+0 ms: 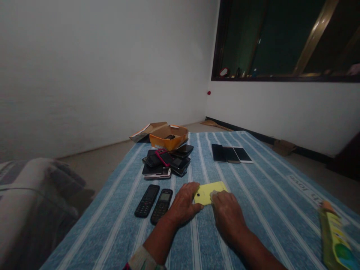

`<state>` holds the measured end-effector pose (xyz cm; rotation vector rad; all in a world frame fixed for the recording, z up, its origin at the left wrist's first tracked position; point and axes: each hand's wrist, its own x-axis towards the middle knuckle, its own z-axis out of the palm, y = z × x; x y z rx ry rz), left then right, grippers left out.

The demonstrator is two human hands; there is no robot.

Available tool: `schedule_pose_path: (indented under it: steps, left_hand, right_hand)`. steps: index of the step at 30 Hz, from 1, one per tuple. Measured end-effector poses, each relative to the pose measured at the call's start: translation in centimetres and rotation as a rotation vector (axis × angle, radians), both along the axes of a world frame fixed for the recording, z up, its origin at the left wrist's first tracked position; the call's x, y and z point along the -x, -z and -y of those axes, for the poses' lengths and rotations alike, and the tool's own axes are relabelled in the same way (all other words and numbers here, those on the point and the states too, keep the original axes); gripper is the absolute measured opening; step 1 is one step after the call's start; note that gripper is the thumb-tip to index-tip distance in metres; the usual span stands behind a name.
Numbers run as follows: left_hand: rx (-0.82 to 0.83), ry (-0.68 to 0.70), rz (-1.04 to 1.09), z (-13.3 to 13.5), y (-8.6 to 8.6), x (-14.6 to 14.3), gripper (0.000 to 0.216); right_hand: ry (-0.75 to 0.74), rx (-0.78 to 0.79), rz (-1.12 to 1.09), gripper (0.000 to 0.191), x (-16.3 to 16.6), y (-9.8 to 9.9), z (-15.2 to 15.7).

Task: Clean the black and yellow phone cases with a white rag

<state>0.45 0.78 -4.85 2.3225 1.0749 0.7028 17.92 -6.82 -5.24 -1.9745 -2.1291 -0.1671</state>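
A yellow smartphone [206,190] lies back up on the blue striped cloth, its small dark camera at the left end. My left hand [184,204] grips that left end between thumb and fingers. With closed fingers, my right hand [228,213] presses a small white wipe [214,192] against the phone's back. Just left of my left hand are two black keypad phones, one [147,201] beside the other [162,205]. My right fingertips are partly hidden from view.
Beyond my hands sits a heap of phones [165,161], in front of an open orange box [170,141]. Three flat smartphones [231,154] lie side by side at the back right. A yellow-green packet [336,240] rests at the right edge of the striped cloth [270,213].
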Motion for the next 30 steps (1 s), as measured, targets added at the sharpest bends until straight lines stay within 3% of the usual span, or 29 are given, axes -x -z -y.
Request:
schedule_pose_path:
  steps: [3, 11, 30]
  left_hand:
    - [0.003, 0.011, -0.005, 0.0, 0.0, 0.0, 0.058]
    - [-0.020, 0.028, -0.026, -0.1, 0.1, 0.1, 0.051]
    - [-0.052, 0.024, -0.030, 0.1, -0.1, 0.1, 0.048]
  right_hand:
    - [0.004, 0.021, -0.018, 0.035, -0.6, -0.2, -0.2]
    - [0.206, 0.129, 0.028, 0.034, -3.4, -1.1, -1.0]
    - [0.204, 0.143, -0.021, 0.042, -2.1, -1.2, -0.7]
